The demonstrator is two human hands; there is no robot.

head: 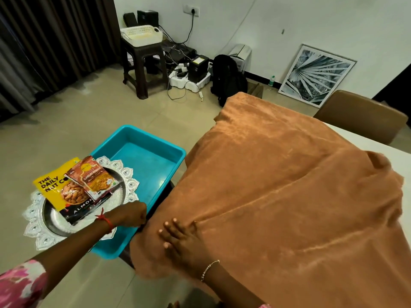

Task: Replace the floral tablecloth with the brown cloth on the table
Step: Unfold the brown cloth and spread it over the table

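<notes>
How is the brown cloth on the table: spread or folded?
Mostly spread: the brown cloth hangs over the near edges; its right corner is bunched, beside bare table.

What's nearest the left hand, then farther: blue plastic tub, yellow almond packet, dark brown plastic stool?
1. Blue plastic tub, beside the left hand.
2. Yellow almond packet, on the silver plate, left.
3. Dark brown plastic stool, far back.

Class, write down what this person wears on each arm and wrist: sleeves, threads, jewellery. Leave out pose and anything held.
The left hand has a red thread tied at the wrist, and a pink floral sleeve covers the arm further up. The right hand has a thin silver beaded bracelet at the wrist; a scrap of pink fabric shows at the bottom edge.
</notes>
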